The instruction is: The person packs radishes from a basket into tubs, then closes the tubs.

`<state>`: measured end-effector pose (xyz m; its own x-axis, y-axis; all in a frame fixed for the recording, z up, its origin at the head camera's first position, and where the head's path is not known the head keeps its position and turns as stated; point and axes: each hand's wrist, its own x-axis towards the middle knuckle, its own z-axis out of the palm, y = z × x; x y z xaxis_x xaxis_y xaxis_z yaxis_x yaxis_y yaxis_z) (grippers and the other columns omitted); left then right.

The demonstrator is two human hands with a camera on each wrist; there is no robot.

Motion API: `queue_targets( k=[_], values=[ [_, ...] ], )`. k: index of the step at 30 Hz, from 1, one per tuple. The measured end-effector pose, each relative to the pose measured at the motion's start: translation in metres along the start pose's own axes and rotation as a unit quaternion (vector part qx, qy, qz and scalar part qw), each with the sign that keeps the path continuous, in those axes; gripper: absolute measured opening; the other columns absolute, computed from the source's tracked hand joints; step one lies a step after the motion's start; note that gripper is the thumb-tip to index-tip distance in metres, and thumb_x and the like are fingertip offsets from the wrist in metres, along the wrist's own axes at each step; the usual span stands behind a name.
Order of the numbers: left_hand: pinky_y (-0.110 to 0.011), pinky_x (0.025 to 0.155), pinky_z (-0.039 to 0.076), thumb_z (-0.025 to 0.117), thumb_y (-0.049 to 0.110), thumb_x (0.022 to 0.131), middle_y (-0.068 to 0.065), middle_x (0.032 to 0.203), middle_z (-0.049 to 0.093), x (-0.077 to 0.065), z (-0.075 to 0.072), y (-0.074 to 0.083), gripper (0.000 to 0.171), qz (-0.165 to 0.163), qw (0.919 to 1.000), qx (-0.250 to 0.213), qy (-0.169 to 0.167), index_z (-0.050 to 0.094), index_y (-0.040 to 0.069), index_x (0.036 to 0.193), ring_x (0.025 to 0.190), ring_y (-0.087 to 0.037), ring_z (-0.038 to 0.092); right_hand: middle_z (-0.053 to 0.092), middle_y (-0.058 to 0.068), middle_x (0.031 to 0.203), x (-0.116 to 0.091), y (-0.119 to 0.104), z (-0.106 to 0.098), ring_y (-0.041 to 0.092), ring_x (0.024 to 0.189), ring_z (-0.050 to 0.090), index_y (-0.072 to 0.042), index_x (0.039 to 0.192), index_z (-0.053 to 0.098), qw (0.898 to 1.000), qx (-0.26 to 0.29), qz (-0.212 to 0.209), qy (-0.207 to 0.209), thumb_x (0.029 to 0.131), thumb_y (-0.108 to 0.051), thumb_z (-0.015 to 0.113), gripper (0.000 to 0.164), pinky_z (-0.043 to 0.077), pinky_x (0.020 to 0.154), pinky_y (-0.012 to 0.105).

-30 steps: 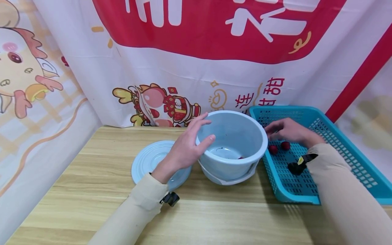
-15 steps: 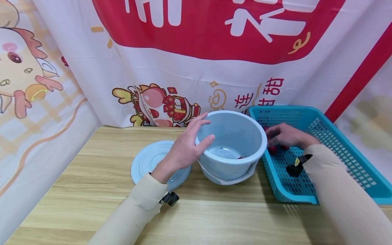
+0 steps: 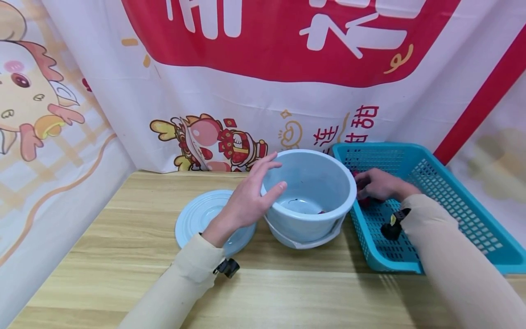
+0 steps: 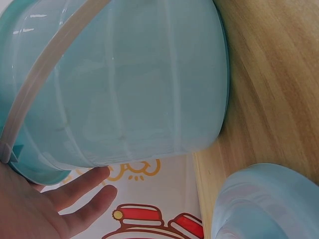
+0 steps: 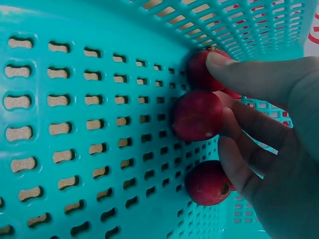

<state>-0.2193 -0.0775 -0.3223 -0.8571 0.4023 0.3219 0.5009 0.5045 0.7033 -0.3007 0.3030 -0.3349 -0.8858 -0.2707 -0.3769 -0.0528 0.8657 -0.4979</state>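
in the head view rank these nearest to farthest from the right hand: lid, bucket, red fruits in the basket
From the right hand:
1. Red fruits: touching it, inside the teal basket.
2. Bucket: just left of the basket.
3. Lid: farthest left, past the bucket.

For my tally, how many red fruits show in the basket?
3 clearly, in the right wrist view: top fruit by the thumb, middle fruit, lowest fruit. A red sliver under the thumb may be another; the right hand may hide more.
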Motion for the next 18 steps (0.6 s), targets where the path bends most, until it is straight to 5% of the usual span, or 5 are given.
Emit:
queue_targets(
  k=[18],
  values=[
    [-0.068,0.124,0.035,0.051,0.052,0.103,0.011,0.176,0.024,0.0,0.0,0.0,0.064,0.001,1.0,-0.002,0.0,0.047,0.017,0.156,0.163,-0.023,0.029,0.067,0.023,0.139,-0.007,-0.01,-0.004,0.044,0.128,0.058,-0.007,0.146,0.062,0.996,0.012,-0.018,0.083,0.104,-0.021,0.064,0.044,0.054,0.101,0.062]
  ],
)
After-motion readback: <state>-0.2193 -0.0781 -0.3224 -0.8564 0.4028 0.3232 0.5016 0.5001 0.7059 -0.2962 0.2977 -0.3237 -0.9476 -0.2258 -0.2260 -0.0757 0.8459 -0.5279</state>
